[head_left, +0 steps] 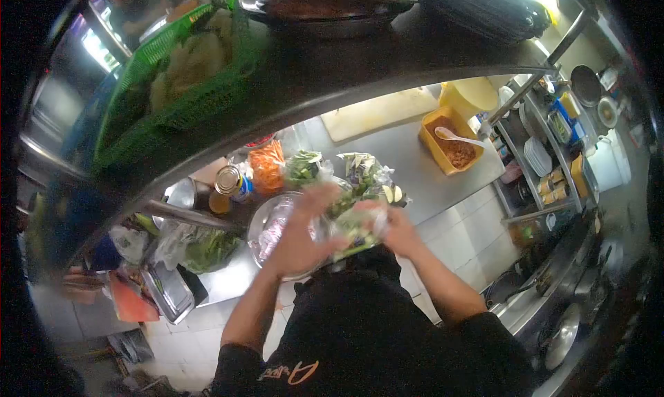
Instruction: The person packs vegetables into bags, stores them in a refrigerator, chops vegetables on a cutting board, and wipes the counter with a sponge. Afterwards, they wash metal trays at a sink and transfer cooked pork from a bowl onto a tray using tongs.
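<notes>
My right hand (399, 232) grips the gathered top of a clear plastic bag of cut green vegetables (353, 227), close to my body at the counter's front edge. My left hand (304, 234) is raised just left of that bag, fingers spread and somewhat blurred, with nothing visible in it. Beneath it stands a round metal bowl (257, 220) containing a foil-wrapped bundle (274, 224). Behind my hands sit a bag of orange shreds (267, 167), a bag of leafy greens (303, 167) and another bag of mixed vegetables (361, 170).
A yellow tub (453, 151) holds brown food and a white spoon (456, 135). Near the back lies a cutting board (377, 112). An overhead metal shelf (311, 68) carries a green basket (187, 131). Stocked shelving (539, 155) stands right; a metal tray (169, 293) sits left.
</notes>
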Tool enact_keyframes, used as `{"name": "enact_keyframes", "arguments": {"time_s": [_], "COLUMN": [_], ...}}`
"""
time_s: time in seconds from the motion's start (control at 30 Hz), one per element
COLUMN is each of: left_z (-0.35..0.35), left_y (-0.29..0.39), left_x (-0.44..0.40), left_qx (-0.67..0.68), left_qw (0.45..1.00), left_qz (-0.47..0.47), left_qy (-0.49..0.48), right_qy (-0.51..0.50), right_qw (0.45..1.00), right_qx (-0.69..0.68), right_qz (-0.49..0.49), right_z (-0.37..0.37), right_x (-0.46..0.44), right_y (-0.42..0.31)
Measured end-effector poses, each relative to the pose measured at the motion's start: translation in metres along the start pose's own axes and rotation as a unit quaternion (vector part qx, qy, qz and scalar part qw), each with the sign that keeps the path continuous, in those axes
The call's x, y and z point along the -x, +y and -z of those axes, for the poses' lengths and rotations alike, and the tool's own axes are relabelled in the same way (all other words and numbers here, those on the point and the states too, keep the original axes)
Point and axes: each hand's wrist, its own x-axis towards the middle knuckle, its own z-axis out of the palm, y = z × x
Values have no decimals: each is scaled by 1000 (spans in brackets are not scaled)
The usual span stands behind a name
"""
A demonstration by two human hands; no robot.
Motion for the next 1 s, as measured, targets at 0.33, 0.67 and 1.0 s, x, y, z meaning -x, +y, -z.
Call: {"name": "enact_keyframes", "arguments": {"time_s": [0.33, 0.67, 1.0], "left_z": [-69, -99, -93], "left_y": [-122, -150, -99], "left_x": [-90, -95, -82], "left_qx": [-251, -250, -114], "left_qw": [892, 853, 877], "left_qz": [374, 416, 251], "left_qy": [-43, 193, 394], "right_qy": [-117, -255, -167], "right_qw": [815, 870, 951], "right_qx": [567, 374, -201], "right_qz": [5, -194, -167], "right_z": [102, 108, 170], "right_x": [-107, -165, -159], "right_y": [20, 17, 112]}}
